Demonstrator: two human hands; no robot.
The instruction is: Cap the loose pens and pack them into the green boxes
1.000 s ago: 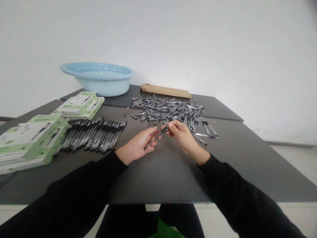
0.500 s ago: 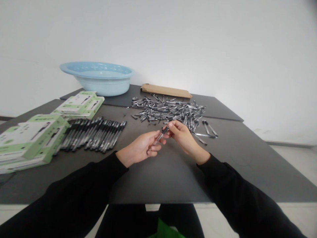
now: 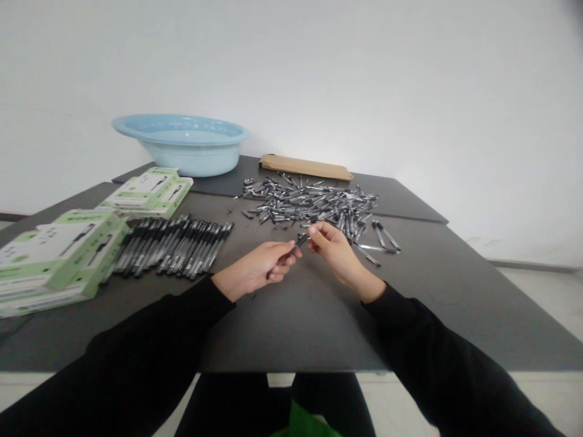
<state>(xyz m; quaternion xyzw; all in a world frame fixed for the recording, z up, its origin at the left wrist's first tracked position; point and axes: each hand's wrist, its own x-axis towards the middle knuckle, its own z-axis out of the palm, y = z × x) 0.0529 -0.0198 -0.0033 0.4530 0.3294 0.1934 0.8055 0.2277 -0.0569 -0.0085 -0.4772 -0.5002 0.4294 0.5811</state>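
A slim pen (image 3: 298,242) with a dark upper part is between my hands above the table, tilted up to the right. My left hand (image 3: 259,267) is closed around its lower part, the thumb lying along the barrel. Thumb and forefinger of my right hand (image 3: 334,252) pinch at the pen's upper end; a small bit there is too blurred to make out. Behind my hands spreads a loose heap of clear and black pens (image 3: 314,203). To the left of my left hand lies a row of capped black pens (image 3: 175,246), side by side.
Green and white pen boxes (image 3: 59,255) lie at the left, with more boxes (image 3: 148,191) behind them. A light blue basin (image 3: 191,159) stands at the back left. A flat brown cardboard piece (image 3: 305,166) lies behind the heap. The dark table (image 3: 455,303) ends before a white wall.
My left hand has shifted slightly left and down, and the pen sits lower in it, with its dark part now showing between my hands. My right hand has barely moved.
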